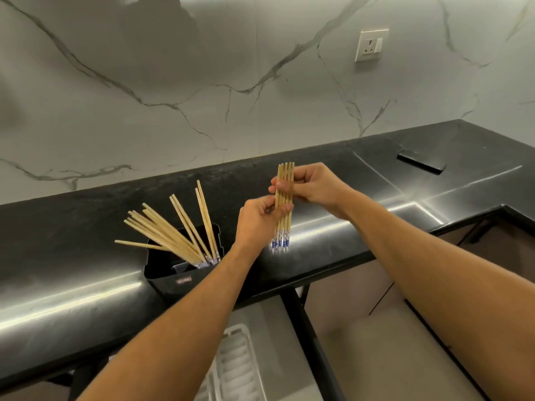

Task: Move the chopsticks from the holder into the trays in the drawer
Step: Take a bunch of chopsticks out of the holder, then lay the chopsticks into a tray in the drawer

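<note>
While both hands, left hand [256, 219] and right hand [314, 188], pinch the chopsticks [284, 204] mid-length, these light, stiff, probably slick sticks could slide apart.

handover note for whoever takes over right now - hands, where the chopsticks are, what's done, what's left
Left hand: grips the lower part of a small bundle of chopsticks, upright over the counter.
Right hand: pinches the same bundle higher up.
Holder: many loose chopsticks stand in it.
Tray in the open drawer below: no chopsticks in the part that shows.
Done: one bundle out and squared up.
Left: lay it in the tray, then clear the holder.
</note>
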